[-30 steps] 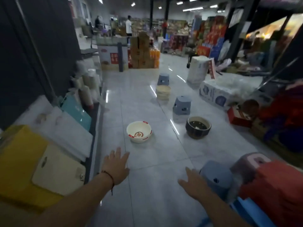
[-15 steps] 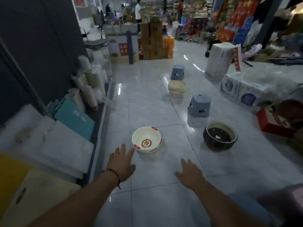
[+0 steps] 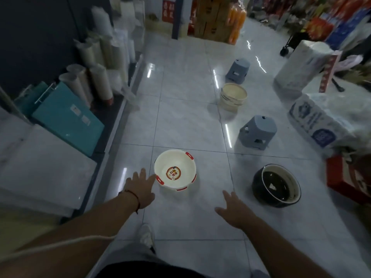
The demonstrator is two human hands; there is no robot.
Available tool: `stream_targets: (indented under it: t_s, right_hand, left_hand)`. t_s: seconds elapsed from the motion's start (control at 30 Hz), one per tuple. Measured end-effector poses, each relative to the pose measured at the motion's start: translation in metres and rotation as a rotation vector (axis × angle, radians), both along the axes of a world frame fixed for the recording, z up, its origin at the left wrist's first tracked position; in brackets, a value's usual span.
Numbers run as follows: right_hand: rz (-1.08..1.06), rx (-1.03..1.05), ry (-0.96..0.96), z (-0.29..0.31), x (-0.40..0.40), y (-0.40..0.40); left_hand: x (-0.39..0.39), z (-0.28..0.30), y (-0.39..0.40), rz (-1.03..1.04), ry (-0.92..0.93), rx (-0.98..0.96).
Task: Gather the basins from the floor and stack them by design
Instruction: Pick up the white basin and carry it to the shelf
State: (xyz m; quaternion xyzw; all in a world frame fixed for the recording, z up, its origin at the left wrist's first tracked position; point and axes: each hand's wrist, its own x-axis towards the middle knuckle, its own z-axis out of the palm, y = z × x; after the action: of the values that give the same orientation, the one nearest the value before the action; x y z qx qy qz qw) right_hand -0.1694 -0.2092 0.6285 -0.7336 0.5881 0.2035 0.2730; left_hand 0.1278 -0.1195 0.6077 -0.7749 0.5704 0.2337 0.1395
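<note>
A white basin [image 3: 175, 169] with red handles and a round red label inside sits on the tiled floor. My left hand [image 3: 139, 188] reaches toward it with straight fingers, the fingertips at its left rim. My right hand [image 3: 233, 211] hovers open over the floor, below and right of that basin. A dark basin [image 3: 276, 185] with a pale inner rim stands to the right of my right hand. Farther up the aisle is a cream stack of basins [image 3: 233, 96].
Two grey plastic stools [image 3: 257, 131] [image 3: 238, 70] stand along the aisle by the cream stack. A low shelf with boards, a teal case [image 3: 66, 117] and rolled sheets lines the left. White sacks [image 3: 321, 121] and a red box [image 3: 345, 179] crowd the right. My shoe [image 3: 146, 235] shows below.
I have moved forward along the aisle and the basins are now closer. My left hand has come up to the white basin's rim, and both hands stay open.
</note>
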Motion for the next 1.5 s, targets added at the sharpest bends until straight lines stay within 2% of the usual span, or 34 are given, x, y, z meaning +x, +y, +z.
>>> stream_targets:
  t_s: [0.13,0.27,0.47,0.77,0.9,1.03,1.17,1.27,1.33,1.4,1.47,1.5]
  right_hand:
    - [-0.097,-0.044,0.036,0.008,0.033,-0.078]
    - [-0.144,-0.016,-0.067,0.009,0.082,-0.127]
    - [-0.204,0.132,-0.14,-0.036,0.126,-0.201]
    - [-0.108,0.272,0.019,-0.166,0.138,-0.338]
    - [-0.055,0.335,0.066,-0.258,0.153,-0.404]
    - [-0.099,0.376,-0.015,-0.358,0.174,-0.455]
    - [-0.306,0.436,-0.033,-0.488,0.182,-0.486]
    - [-0.569,0.487,-0.042,-0.578,0.176,-0.496]
    - [-0.791,0.526,-0.065,-0.633,0.163,-0.493]
    - [-0.981,0.613,-0.125,-0.674,0.15,-0.478]
    - [-1.086,0.699,-0.239,-0.698,0.144,-0.46]
    - [-1.116,0.684,-0.29,-0.704,0.143,-0.453]
  left_hand:
    - [0.056,-0.002,-0.09,-0.055,-0.035,0.023]
    - [0.089,-0.004,-0.165,-0.09,-0.036,0.017]
    - [0.105,-0.047,-0.244,-0.092,0.02,0.09]
    - [0.115,-0.158,-0.331,-0.011,0.027,0.285]
    - [0.114,-0.245,-0.385,0.071,0.126,0.315]
    - [0.118,-0.35,-0.424,0.164,0.234,0.284]
    - [0.139,-0.487,-0.445,0.374,0.28,0.263]
    - [0.157,-0.579,-0.434,0.696,0.328,0.2]
    - [0.165,-0.632,-0.419,1.006,0.465,0.189]
    - [0.168,-0.67,-0.4,1.32,0.688,0.199]
    - [0.167,-0.689,-0.384,1.517,0.864,0.229]
    - [0.165,-0.694,-0.378,1.557,0.878,0.223]
